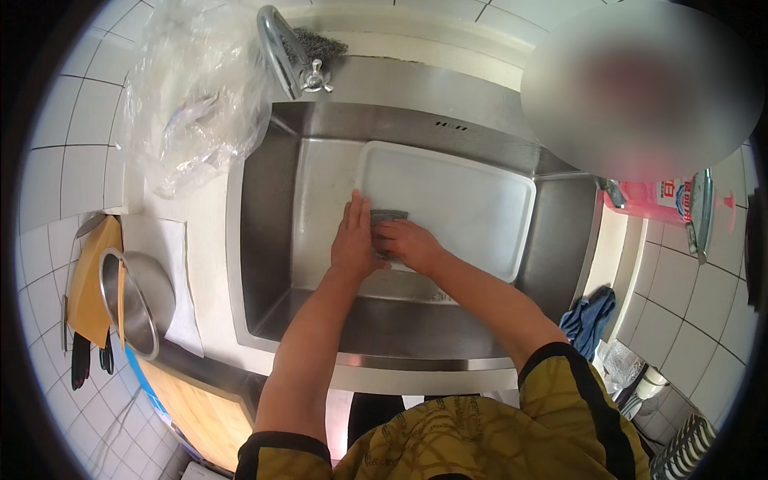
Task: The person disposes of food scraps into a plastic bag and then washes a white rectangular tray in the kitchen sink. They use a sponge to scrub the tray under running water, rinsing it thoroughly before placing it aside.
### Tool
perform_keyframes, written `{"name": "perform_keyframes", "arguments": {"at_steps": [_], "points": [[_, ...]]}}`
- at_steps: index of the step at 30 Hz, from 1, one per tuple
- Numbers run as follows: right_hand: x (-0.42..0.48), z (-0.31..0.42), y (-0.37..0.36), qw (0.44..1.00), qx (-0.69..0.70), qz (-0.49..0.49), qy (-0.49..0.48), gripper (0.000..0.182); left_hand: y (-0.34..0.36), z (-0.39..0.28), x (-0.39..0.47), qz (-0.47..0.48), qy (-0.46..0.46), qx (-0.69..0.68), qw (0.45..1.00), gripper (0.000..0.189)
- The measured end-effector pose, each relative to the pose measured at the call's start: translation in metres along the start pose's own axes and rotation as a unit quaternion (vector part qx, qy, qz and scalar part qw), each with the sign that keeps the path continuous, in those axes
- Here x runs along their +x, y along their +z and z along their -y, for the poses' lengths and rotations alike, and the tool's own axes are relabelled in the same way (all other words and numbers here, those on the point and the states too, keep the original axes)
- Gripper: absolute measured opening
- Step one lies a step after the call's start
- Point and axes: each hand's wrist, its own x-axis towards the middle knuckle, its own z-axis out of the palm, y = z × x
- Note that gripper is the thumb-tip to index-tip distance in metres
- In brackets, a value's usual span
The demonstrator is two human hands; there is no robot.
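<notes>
A shallow white tray (pixel 462 192) with a raised rim lies in the stainless steel sink (pixel 558 222) before me. My left hand (pixel 354 240) is at the tray's left rim, its fingers stretched along the edge and its thumb pointing inward. Right beside it, my right hand (pixel 411 243) presses a grey-green cloth or scouring pad (pixel 389 215) onto the tray's lower left part. My fingers cover much of the pad. The tray's lower left corner is hidden by my hands.
A chrome faucet (pixel 279 48) rises behind the sink, next to a clear plastic bag (pixel 198 108). On the left are a steel bowl (pixel 141 300) and a white cloth (pixel 162 240). A pink detergent bottle (pixel 651 198) and a blue rag (pixel 591 318) are on the right. A blurred patch hides the upper right.
</notes>
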Motion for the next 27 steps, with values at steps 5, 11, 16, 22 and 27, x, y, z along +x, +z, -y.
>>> {"name": "perform_keyframes", "arguments": {"at_steps": [5, 11, 16, 22, 27], "points": [[-0.06, -0.017, 0.002, 0.998, -0.031, -0.034, 0.048, 0.037, -0.006, 0.002, -0.003, 0.002, -0.016, 0.011, 1.0, 0.121], [-0.026, -0.007, -0.016, 0.996, -0.025, -0.046, 0.071, 0.044, 0.0, 0.005, -0.003, -0.007, -0.007, -0.016, 1.0, 0.125], [0.04, -0.018, -0.024, 0.987, -0.066, -0.135, 0.056, 0.049, 0.001, 0.001, 0.001, -0.004, -0.016, 0.006, 1.0, 0.123], [0.048, -0.038, -0.044, 0.985, -0.074, -0.123, 0.092, 0.052, -0.001, -0.001, -0.005, -0.017, -0.013, 0.019, 1.0, 0.122], [-0.017, -0.068, -0.059, 0.974, -0.115, -0.117, 0.155, 0.052, -0.002, -0.002, -0.004, -0.005, -0.022, 0.015, 1.0, 0.122]]}}
